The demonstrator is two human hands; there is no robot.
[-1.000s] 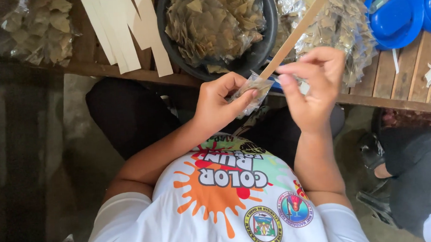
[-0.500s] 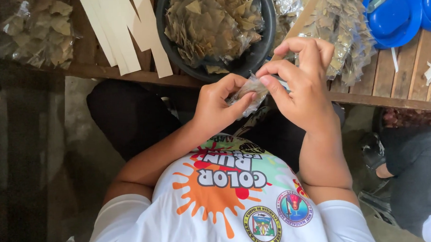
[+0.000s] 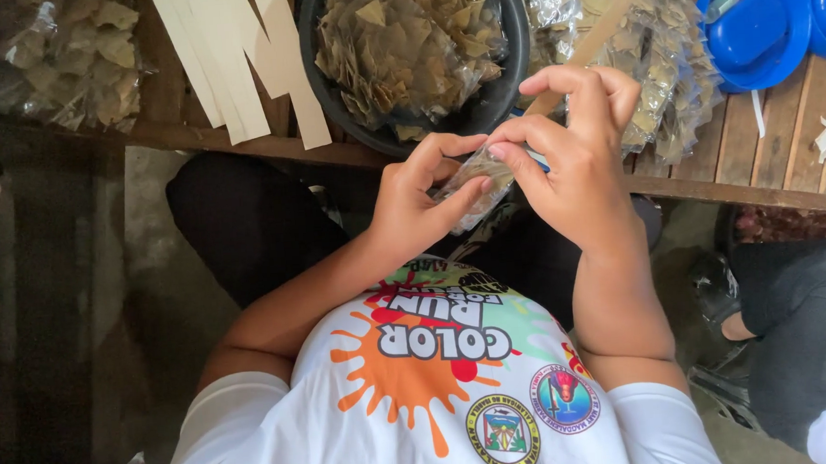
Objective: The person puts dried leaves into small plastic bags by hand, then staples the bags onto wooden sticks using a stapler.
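— What are the hands holding?
— Both the left hand and right hand pinch a small clear packet between fingertips, just below the black bowl.
— Which way does it lie?
— Its long axis slants, upper end toward the bowl's right side. A wooden stick lies to the right of the bowl.

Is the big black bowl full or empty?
Full. The black bowl on the wooden table is heaped to its rim with dry brown leaf pieces.
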